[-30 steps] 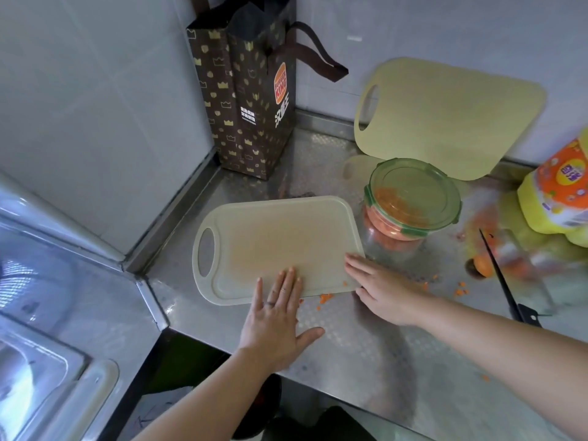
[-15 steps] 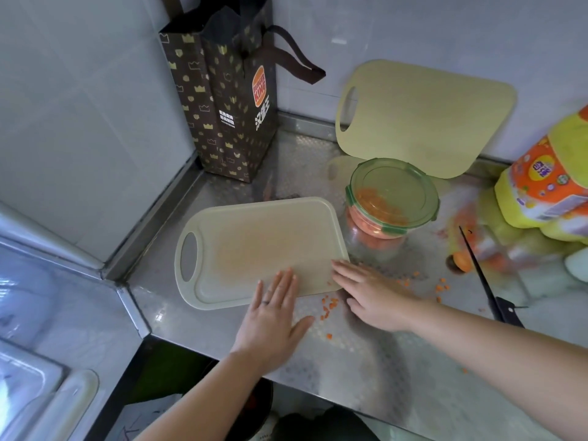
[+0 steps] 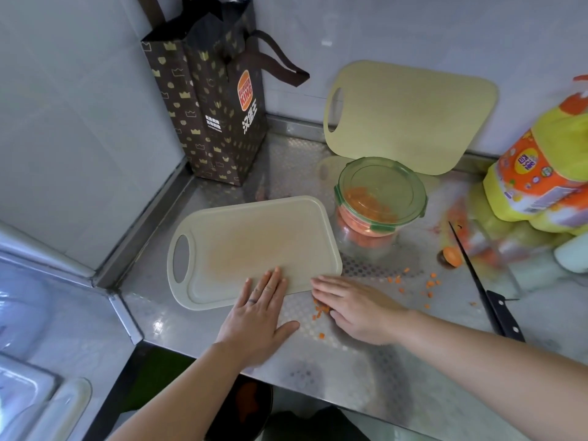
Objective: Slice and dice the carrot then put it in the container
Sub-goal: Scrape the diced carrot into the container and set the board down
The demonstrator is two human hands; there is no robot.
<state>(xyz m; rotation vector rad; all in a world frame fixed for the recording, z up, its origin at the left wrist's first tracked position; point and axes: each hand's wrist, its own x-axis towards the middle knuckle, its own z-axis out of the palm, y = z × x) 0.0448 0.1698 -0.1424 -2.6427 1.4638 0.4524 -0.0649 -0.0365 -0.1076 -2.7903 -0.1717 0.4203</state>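
**Containers, qty 1.** I log a round clear glass container (image 3: 369, 240) with a translucent green clip lid (image 3: 380, 192) on top, standing far-right of centre. Contents: diced carrot (image 3: 359, 226), an orange layer seen thru the lid and wall.

**Bag, qty 1.** Tall dark-brown paper bag w/ gold crown print (image 3: 216, 106), upright in the far-left corner. I can't tell what's inside.

**Boards, qty 2.**
- Pale beige plastic cutting board w/ oval handle slot (image 3: 254, 246): flat, rounded corners, faint orange stain. Its right edge is just beside the container.
- Yellow-tan cutting board (image 3: 410, 113): same shape, leaning on the wall behind the container.

**Knife, qty 1.** Long dark knife w/ black riveted handle (image 3: 486, 291), lying at right. An orange carrot stub (image 3: 451, 256), qty 1, is just left of the blade.

**Loose carrot dice.** One cluster (image 3: 321, 310) is against my right hand (image 3: 356, 307), and more are scattered between that hand and the knife. They're too small for me to count.

**Hands, qty 2.**
- Left hand (image 3: 257, 316): flat, fingers straight, tips resting on the beige board's near edge.
- Right hand: palm down, fingers straight and together, holding nothing.

**Surface.** Stainless steel counter w/ embossed dot texture (image 3: 350, 377).
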